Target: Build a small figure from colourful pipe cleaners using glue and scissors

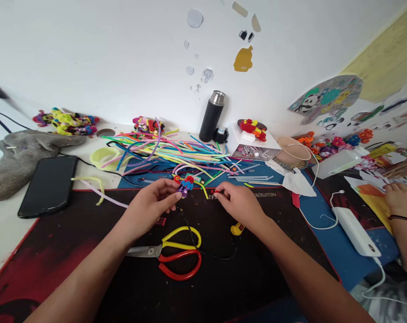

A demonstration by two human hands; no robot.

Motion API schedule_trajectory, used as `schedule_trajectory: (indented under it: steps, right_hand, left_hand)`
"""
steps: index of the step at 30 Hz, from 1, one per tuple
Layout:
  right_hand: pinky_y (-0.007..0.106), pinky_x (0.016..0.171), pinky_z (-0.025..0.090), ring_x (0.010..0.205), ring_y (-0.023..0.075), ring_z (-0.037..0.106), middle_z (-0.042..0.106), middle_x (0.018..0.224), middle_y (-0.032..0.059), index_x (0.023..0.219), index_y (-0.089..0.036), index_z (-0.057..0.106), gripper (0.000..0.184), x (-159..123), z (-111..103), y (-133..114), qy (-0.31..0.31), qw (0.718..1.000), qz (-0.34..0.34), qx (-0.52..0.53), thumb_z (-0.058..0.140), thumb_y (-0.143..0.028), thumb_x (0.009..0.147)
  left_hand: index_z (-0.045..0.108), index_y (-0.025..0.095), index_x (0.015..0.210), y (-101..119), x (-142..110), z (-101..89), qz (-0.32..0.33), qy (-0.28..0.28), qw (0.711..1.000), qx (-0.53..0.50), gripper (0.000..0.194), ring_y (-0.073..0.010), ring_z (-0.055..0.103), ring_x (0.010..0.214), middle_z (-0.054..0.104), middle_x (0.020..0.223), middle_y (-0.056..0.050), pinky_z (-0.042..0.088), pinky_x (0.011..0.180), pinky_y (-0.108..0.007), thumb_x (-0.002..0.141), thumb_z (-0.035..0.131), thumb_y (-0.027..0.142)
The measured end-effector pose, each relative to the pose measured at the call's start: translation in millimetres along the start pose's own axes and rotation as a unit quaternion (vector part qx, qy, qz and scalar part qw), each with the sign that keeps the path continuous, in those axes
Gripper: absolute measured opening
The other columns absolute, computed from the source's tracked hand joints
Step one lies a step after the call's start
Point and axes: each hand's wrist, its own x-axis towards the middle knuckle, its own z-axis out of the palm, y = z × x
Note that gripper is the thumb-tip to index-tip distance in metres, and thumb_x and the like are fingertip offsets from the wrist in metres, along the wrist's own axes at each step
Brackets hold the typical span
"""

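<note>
My left hand (159, 197) pinches a small pipe cleaner figure (186, 185) in purple, blue, red and orange. A yellow-green pipe cleaner end (204, 190) sticks out just right of it. Apart from the figure, my right hand (239, 201) is closed, fingertips together on a short red piece (216, 191), probably pipe cleaner, mostly hidden by the fingers. Below both hands lie scissors (179, 251) with one yellow and one red handle. A yellow-handled tool (237, 229) is partly covered by my right hand.
Behind my hands spreads a pile of colourful pipe cleaners (176, 152). A black thermos (212, 117) stands by the wall near a white box (257, 146). A phone (48, 186) leans at left. At right are a white power strip (356, 231) and another person's hand (400, 202).
</note>
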Motion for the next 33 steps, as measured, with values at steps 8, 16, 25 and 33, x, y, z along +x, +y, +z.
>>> schedule_trajectory:
  steps: [8, 16, 25, 33]
  right_hand:
    - [0.029, 0.063, 0.035, 0.064, 0.0158, 0.061, 0.070, 0.071, -0.0020, 0.097, -0.024, 0.079, 0.014, -26.6, 13.3, -16.8, -0.045, 0.987, -0.030, 0.154, 0.072, -0.036, 0.100]
    - [0.029, 0.064, 0.037, 0.063, 0.0144, 0.061, 0.071, 0.071, -0.0024, 0.096, -0.023, 0.079, 0.010, -38.5, 15.8, -34.2, -0.059, 0.974, -0.046, 0.215, 0.076, -0.032, 0.098]
    - [0.027, 0.061, 0.035, 0.061, 0.0125, 0.058, 0.067, 0.067, -0.0041, 0.096, -0.022, 0.080, 0.011, -40.8, 22.3, -37.5, -0.068, 0.970, -0.046, 0.228, 0.077, -0.032, 0.097]
    - [0.027, 0.060, 0.038, 0.065, 0.0130, 0.059, 0.071, 0.074, -0.0029, 0.096, -0.022, 0.080, 0.013, -39.1, 26.2, -39.0, -0.076, 0.957, -0.052, 0.275, 0.075, -0.033, 0.098]
  left_hand:
    - [0.068, 0.024, 0.090, -10.2, -0.6, 2.5, 0.070, 0.022, 0.980, 0.184, 0.023, -0.0246, 0.072, 0.085, 0.077, 0.090, -0.003, 0.052, 0.079, -0.032, 0.084, 0.083, 0.040]
    - [0.065, 0.026, 0.083, -22.2, 4.8, 5.8, 0.146, 0.035, 0.935, 0.322, 0.012, -0.0252, 0.063, 0.081, 0.073, 0.085, -0.003, 0.042, 0.074, -0.033, 0.087, 0.076, 0.031]
    - [0.063, 0.025, 0.087, -28.4, 6.5, 7.4, 0.162, -0.006, 0.900, 0.403, 0.010, -0.0277, 0.062, 0.089, 0.072, 0.087, -0.003, 0.043, 0.079, -0.036, 0.095, 0.067, 0.030]
    - [0.068, 0.022, 0.092, -29.1, 6.2, 1.2, 0.205, 0.002, 0.841, 0.501, 0.009, -0.0289, 0.062, 0.089, 0.073, 0.086, -0.005, 0.044, 0.084, -0.040, 0.098, 0.066, 0.028]
